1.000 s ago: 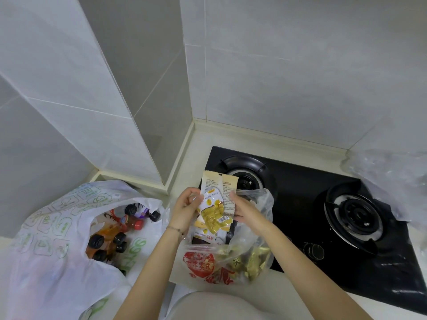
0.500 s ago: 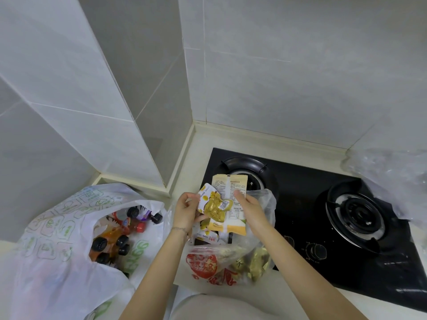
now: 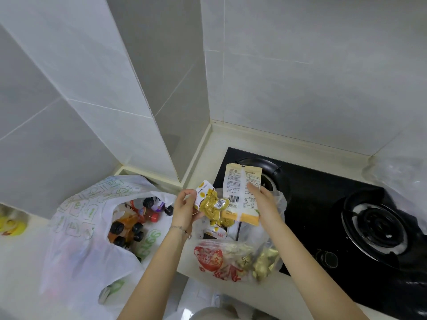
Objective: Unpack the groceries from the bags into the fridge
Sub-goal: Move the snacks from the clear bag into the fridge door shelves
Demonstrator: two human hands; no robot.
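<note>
My left hand (image 3: pixel 184 209) grips a small vacuum pack of yellow-brown snacks (image 3: pixel 212 206) above a clear plastic bag (image 3: pixel 233 262) with red print, which holds several more packets. My right hand (image 3: pixel 263 202) pinches a taller cream and orange packet (image 3: pixel 241 192), its printed back with a barcode facing me. Both packets are lifted clear of the bag's mouth. To the left, a white plastic bag (image 3: pixel 76 227) with green print lies open on the counter, showing several bottles (image 3: pixel 129 225) with black caps.
A black gas hob (image 3: pixel 323 204) with two burners fills the right side of the counter. Another clear bag (image 3: pixel 397 179) sits at the far right. Grey tiled walls form a corner behind. A yellow object (image 3: pixel 11 225) lies at the far left edge.
Both hands rose out of the clear bag and drew apart: the left took the small yellow-brown pack leftward, the right lifted the cream packet higher over the hob's edge.
</note>
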